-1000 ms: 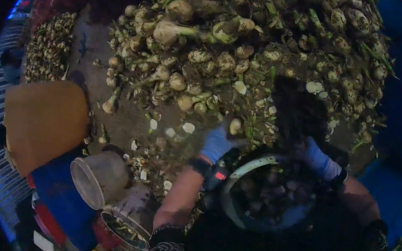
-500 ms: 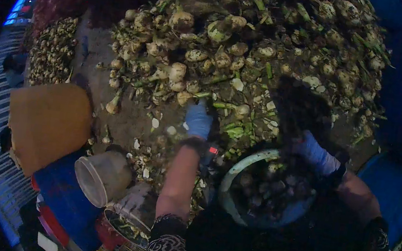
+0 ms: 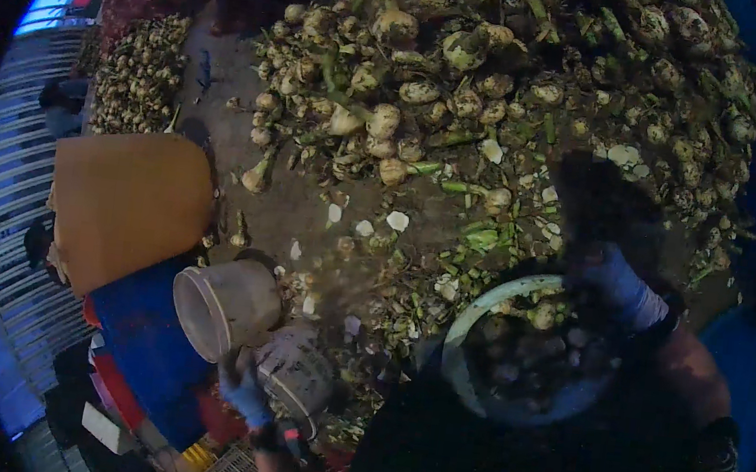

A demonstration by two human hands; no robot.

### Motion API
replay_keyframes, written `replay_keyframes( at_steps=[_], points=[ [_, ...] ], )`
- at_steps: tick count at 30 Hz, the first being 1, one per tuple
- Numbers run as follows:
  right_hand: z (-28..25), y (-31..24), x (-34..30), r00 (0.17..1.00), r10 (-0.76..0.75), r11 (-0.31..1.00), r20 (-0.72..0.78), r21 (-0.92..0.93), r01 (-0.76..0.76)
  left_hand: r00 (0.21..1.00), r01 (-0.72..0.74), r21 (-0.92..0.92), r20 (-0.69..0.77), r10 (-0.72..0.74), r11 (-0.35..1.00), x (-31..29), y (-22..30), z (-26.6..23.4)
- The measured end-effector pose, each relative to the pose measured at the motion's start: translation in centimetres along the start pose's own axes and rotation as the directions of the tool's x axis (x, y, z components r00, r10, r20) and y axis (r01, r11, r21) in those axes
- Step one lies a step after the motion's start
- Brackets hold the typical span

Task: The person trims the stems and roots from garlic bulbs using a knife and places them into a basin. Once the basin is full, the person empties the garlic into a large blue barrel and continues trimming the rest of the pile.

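Observation:
My left hand, in a blue glove, is at the lower left below a tipped greyish plastic bucket. Its fingers point up and look apart, and I make out nothing in them. Beside it is a dirty, translucent container. My right hand, also gloved in blue, hangs over the right rim of a pale round tub. Its fingers curl into deep shadow, so whatever they hold is hidden. Inside the tub, several round bulbs show dimly. Soil-stained, garlic-like bulbs lie heaped beyond both hands.
Cut green stalk bits and white slices litter the ground before the tub. At left stand a tan board-like panel and a blue crate-like object. A smaller bulb pile lies farther back. Blue sheeting borders the right.
My left hand has left the edge of the bulb heap and swung down left to the tipped bucket. My right hand stays by the tub. The whole view has shifted slightly.

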State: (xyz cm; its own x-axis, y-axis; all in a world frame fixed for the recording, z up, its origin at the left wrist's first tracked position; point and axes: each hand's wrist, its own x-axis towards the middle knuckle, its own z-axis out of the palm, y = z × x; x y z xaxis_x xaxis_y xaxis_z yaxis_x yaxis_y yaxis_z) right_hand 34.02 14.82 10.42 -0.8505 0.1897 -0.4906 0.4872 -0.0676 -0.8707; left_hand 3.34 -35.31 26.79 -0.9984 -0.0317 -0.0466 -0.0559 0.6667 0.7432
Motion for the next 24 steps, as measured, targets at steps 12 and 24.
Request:
replay_keyframes(
  at_steps=[12, 24],
  points=[
    [0.2, -0.1, 0.5, 0.953, 0.238, 0.920, -0.187, 0.358, -0.159, 0.437, -0.853, 0.518, 0.646, 0.626, 0.062, 2.9, 13.3, 22.7],
    [0.0, -2.7, -0.1, 0.926, 0.367, 0.895, -0.095, 0.308, -0.323, 0.508, -0.846, 0.526, 0.741, 0.440, 0.089, 6.0, 12.0, 38.3]
  ],
)
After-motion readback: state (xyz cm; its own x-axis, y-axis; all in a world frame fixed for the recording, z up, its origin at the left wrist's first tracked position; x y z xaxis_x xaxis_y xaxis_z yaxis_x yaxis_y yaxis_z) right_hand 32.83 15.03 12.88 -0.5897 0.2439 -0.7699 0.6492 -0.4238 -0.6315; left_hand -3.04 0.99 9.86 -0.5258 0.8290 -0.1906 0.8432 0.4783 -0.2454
